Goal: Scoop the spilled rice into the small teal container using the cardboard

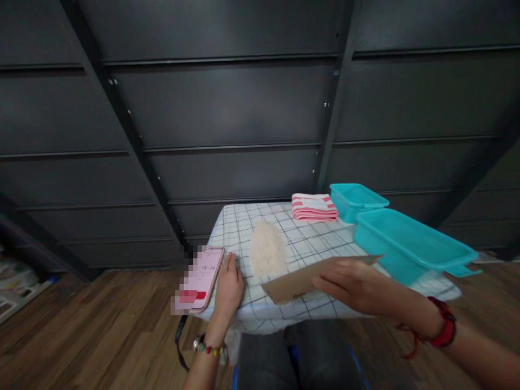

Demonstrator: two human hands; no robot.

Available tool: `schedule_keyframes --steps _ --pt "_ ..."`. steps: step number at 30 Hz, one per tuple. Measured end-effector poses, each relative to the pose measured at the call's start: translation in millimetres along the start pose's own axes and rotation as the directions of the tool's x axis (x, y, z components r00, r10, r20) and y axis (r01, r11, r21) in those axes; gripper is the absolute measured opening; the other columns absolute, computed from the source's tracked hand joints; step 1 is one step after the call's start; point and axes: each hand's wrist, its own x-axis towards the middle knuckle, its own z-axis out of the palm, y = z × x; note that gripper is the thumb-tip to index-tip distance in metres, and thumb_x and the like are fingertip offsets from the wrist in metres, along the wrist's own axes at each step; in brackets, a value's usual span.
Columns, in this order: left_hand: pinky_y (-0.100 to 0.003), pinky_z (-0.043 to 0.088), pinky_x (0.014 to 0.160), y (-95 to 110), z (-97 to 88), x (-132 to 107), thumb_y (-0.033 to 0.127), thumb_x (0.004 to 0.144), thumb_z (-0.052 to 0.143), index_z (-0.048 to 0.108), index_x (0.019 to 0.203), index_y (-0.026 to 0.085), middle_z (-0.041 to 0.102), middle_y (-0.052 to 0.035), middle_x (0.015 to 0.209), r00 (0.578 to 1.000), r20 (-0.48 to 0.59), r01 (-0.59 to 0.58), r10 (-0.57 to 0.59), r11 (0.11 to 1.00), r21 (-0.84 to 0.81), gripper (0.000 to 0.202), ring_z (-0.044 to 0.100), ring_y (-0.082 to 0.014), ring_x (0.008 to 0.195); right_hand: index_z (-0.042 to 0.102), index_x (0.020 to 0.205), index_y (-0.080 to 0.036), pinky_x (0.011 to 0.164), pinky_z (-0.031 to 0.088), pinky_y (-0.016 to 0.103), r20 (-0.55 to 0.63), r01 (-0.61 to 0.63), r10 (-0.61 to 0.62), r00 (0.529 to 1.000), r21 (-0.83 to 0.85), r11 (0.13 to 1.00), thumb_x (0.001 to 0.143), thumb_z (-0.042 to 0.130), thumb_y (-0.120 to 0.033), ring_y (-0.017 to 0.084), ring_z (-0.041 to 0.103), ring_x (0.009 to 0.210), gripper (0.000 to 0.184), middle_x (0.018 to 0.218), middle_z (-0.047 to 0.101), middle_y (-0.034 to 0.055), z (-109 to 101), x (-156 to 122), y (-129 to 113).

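Note:
A piece of brown cardboard [292,281] is held tilted over the near side of the table, with my right hand [349,281] closed on its upper edge. Left of its far end lies a heap of pale grains that looks like rice [268,249], spread on a white checked cloth [312,241]. My left hand [229,284] rests flat on the cloth between the heap and a pink-cased phone [207,273]. Its fingers are stretched forward and hold nothing. The cardboard hides part of the cloth behind and under it.
At the right stands a large turquoise plastic bin [406,244], with a smaller turquoise bin [353,203] behind it. A folded pink-and-white striped towel [314,207] lies by the back edge. Dark metal panels [227,108] rise behind the table. A black cable [180,338] hangs at the left.

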Motion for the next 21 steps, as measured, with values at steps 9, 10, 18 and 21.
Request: schedule_keyframes --steps 9,10,18,21 --pt "-0.052 0.037 0.106 -2.6 1.0 -1.1 0.015 0.083 0.034 0.056 0.115 0.013 0.062 -0.0164 0.119 0.999 -0.019 -0.026 0.027 0.998 0.052 0.039 0.054 -0.0281 0.119 0.056 0.105 -0.016 0.062 0.046 0.029 -0.073 -0.069 0.066 0.995 -0.05 0.996 0.084 0.035 -0.001 0.016 0.061 0.069 0.033 0.083 0.068 0.0057 -0.6 3.9 29.0" --pt "-0.052 0.037 0.105 -1.5 -0.3 0.0 0.017 0.083 0.035 0.056 0.114 0.012 0.062 -0.0176 0.118 0.999 -0.003 -0.031 0.032 0.997 0.074 0.038 0.054 -0.0292 0.118 0.055 0.108 -0.016 0.063 0.046 0.03 -0.082 -0.102 0.097 0.992 -0.064 0.993 0.084 0.035 -0.001 0.016 0.061 0.07 0.035 0.085 0.068 0.0065 0.1 3.9 37.7" --pt "-0.047 0.038 0.105 17.9 -3.8 39.7 0.023 0.086 0.035 0.05 0.12 0.003 0.056 -0.024 0.126 0.991 0.051 -0.131 0.124 0.976 0.173 0.042 0.049 -0.0308 0.124 0.057 0.113 -0.01 0.064 0.05 0.032 -0.021 -0.392 0.394 0.919 -0.172 0.904 0.084 0.039 0.0 0.02 0.065 0.076 0.036 0.095 0.069 0.0142 69.4 21.6 66.4" --pt "-0.046 0.039 0.105 29.9 0.7 62.1 0.023 0.085 0.036 0.048 0.122 0.001 0.054 -0.0259 0.129 0.986 0.098 -0.149 0.137 0.98 0.135 0.044 0.048 -0.0309 0.125 0.057 0.115 -0.009 0.07 0.051 0.032 0.076 -0.391 0.404 0.912 -0.136 0.91 0.083 0.042 0.001 0.021 0.066 0.084 0.037 0.101 0.068 0.0161 97.6 22.9 56.6"
